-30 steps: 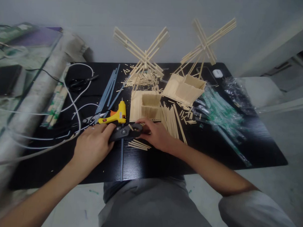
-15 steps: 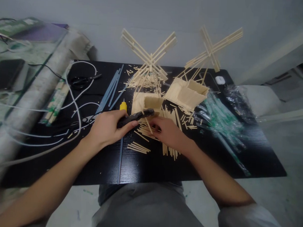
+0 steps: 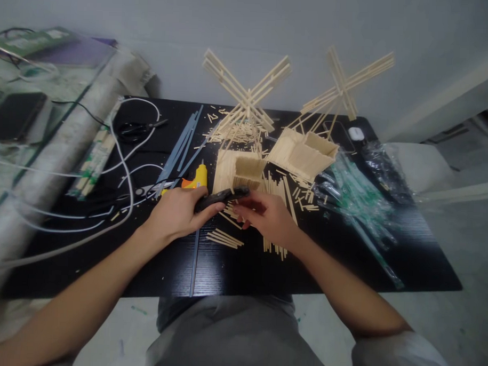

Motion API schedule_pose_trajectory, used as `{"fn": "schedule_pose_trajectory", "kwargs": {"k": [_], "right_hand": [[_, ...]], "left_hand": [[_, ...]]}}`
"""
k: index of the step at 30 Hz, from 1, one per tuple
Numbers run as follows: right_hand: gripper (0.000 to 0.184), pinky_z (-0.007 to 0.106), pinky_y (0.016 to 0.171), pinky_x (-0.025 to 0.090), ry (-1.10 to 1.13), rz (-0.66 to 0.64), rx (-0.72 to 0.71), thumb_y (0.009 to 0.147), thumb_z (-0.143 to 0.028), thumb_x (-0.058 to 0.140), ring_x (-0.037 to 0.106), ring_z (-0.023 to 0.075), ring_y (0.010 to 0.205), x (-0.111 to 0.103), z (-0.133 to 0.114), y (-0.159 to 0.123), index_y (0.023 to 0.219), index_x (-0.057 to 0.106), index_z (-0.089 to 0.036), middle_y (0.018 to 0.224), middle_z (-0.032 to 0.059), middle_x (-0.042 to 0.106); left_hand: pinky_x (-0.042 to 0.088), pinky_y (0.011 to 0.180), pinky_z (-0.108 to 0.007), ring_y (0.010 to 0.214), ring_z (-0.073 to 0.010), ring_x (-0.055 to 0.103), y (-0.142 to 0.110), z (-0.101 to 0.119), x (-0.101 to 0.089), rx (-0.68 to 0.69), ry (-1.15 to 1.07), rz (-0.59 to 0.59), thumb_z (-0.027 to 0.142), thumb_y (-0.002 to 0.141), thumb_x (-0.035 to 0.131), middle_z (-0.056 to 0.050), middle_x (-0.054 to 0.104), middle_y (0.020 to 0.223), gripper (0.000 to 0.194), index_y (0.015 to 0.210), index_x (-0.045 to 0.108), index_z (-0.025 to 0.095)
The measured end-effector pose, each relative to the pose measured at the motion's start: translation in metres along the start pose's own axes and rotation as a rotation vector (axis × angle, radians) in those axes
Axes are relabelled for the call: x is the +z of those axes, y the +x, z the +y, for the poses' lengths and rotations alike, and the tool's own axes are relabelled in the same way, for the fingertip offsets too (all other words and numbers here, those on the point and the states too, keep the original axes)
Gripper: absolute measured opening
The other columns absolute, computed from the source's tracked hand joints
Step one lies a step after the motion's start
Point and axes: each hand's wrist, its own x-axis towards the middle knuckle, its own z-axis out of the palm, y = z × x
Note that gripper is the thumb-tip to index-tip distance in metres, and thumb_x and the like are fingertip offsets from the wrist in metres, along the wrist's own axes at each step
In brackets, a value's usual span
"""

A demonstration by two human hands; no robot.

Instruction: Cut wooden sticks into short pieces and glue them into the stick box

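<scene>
My left hand [image 3: 177, 210] is closed around a pair of black pliers [image 3: 221, 198], their jaws pointing right. A thin wooden stick [image 3: 233, 190] lies across the jaws. Right beside the jaws, my right hand [image 3: 269, 216] is pinched on the stick's lower part, which the fingers mostly hide. Behind the pliers stands a wooden-stick windmill model [image 3: 224, 169] with crossed blades. Loose cut sticks [image 3: 225, 238] lie in front of the hands, and more sticks are under and beside my right hand. A yellow glue gun [image 3: 201, 177] is just behind my left hand.
A second windmill model [image 3: 303, 150] stands at the back right. Green and clear plastic wrapping [image 3: 356, 192] covers the table's right side. Blue-grey strips [image 3: 179, 143], scissors [image 3: 136, 130], white cables [image 3: 129, 187] and bundled sticks [image 3: 95, 162] lie on the left.
The pliers moved rightward and away from me, then dipped slightly, with the stick in their jaws. My right hand stayed beside the jaws. The view shifted a little.
</scene>
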Motion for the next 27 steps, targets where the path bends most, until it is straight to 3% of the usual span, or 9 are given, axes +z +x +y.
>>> {"fn": "schedule_pose_trajectory", "kwargs": {"k": [6, 12, 20, 27], "right_hand": [[0.019, 0.029, 0.065, 0.06, -0.068, 0.091, -0.048, 0.085, -0.036, 0.08, 0.072, 0.0157, 0.066, 0.001, 0.003, -0.002, 0.091, 0.077, -0.019, 0.078, 0.0023, 0.076], [0.026, 0.029, 0.066, 0.06, 0.103, -0.048, -0.015, 0.084, -0.043, 0.082, 0.069, 0.0138, 0.062, -0.003, -0.001, -0.001, 0.082, 0.075, -0.019, 0.069, -0.0008, 0.072], [0.025, 0.026, 0.061, 0.06, 0.406, -0.371, 0.098, 0.083, -0.037, 0.086, 0.07, 0.0123, 0.059, -0.011, -0.007, -0.002, 0.086, 0.074, -0.015, 0.069, 0.0002, 0.074], [0.026, 0.027, 0.063, 0.061, 0.372, -0.347, 0.115, 0.084, -0.039, 0.085, 0.071, 0.0121, 0.06, -0.011, -0.006, 0.0, 0.085, 0.074, -0.015, 0.07, -0.0006, 0.073]], "left_hand": [[0.039, 0.063, -0.033, 0.07, -0.0247, 0.067, -0.002, -0.001, 0.003, 0.0, 0.007, 0.046, 0.068, 0.097, 0.039, -0.008, 0.07, 0.077, 0.055, 0.088, 0.063, 0.019], [0.039, 0.063, -0.033, 0.07, -0.0235, 0.065, -0.003, -0.002, 0.003, 0.045, -0.046, 0.063, 0.068, 0.095, 0.042, -0.007, 0.068, 0.076, 0.053, 0.088, 0.063, 0.019], [0.04, 0.061, -0.03, 0.063, -0.0179, 0.058, -0.004, -0.004, 0.001, 0.251, -0.283, 0.076, 0.065, 0.097, 0.04, -0.004, 0.065, 0.073, 0.052, 0.084, 0.06, 0.019], [0.038, 0.061, -0.03, 0.063, -0.0179, 0.057, -0.006, -0.005, 0.002, 0.21, -0.258, 0.062, 0.064, 0.098, 0.038, -0.003, 0.062, 0.07, 0.051, 0.079, 0.057, 0.02]]}}
